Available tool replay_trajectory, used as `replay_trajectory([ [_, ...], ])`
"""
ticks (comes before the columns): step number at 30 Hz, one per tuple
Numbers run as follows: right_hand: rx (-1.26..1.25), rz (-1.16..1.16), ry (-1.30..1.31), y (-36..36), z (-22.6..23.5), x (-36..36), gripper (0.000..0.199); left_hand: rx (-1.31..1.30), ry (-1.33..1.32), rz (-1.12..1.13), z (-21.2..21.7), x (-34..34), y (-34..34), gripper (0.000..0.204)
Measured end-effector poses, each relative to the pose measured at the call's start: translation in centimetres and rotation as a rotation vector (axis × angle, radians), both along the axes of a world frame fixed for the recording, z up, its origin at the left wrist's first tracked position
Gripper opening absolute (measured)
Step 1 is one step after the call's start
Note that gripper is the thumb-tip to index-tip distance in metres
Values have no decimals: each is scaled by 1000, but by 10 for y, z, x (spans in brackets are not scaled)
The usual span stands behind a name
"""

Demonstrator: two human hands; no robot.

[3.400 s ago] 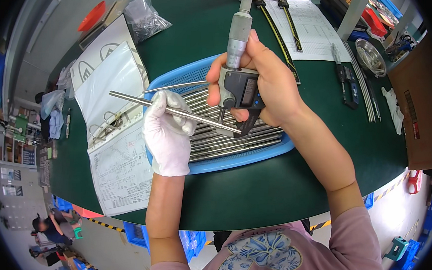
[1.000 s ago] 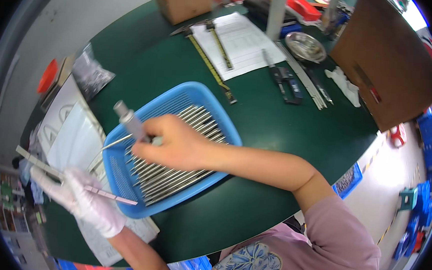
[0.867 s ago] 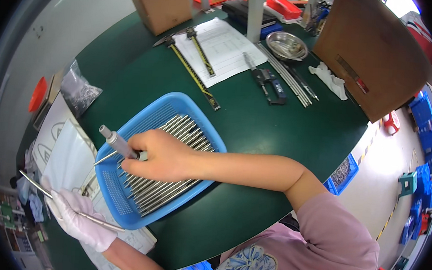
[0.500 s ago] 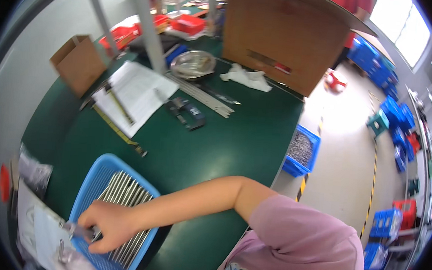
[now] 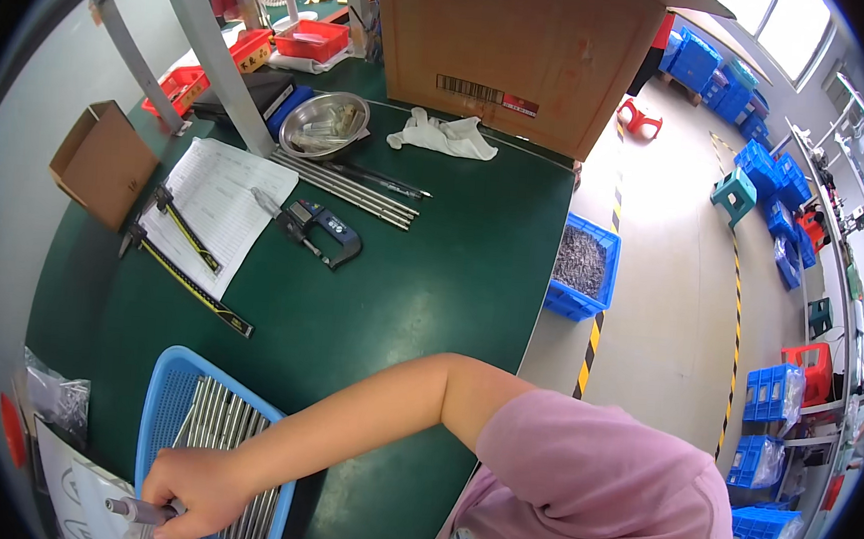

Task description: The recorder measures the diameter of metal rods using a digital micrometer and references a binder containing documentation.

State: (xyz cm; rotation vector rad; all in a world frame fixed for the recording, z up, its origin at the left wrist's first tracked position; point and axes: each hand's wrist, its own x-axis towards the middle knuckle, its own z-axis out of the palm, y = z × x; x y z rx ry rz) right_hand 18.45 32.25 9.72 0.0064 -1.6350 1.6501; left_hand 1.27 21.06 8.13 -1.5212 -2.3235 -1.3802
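Observation:
My right hand (image 5: pixel 198 494) is closed around a grey metal cylinder with a stepped, narrower end (image 5: pixel 135 511). Its far part is hidden by my fingers, so its kind does not show. The hand is over the near end of a light-blue plastic basket (image 5: pixel 153 412), where many slim silvery metal rods (image 5: pixel 220 410) lie side by side. My right forearm comes across the green table from the right. No left hand shows in the picture.
A digital micrometer (image 5: pixel 326 234), two calipers (image 5: pixel 191 283) and written sheets (image 5: pixel 218 200) lie beyond the basket. Long metal rods (image 5: pixel 357 192), a metal bowl (image 5: pixel 324 127) and a white cloth (image 5: pixel 443 135) are farther back. A large cardboard box (image 5: pixel 507 49) stands behind.
The view has shifted, so the table things sit farther left in it and the basket lower. My right hand stays at the basket, closed on the grey cylinder, whose narrow end shows more clearly.

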Motion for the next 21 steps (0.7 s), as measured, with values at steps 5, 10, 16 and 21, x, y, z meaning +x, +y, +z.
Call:
replay_trajectory([
  [5,28,1,6,0,-12,-20,21,347,-1000,-389,26,25,-1,40],
  [10,-79,-34,-55,12,-20,-12,23,436,-920,75,34,60,26,39],
  [16,-318,104,-131,6,9,2,28,418,-1261,-519,39,54,25,43],
  [21,-578,137,-56,29,-11,-2,33,331,-1559,-1023,18,19,28,47],
])
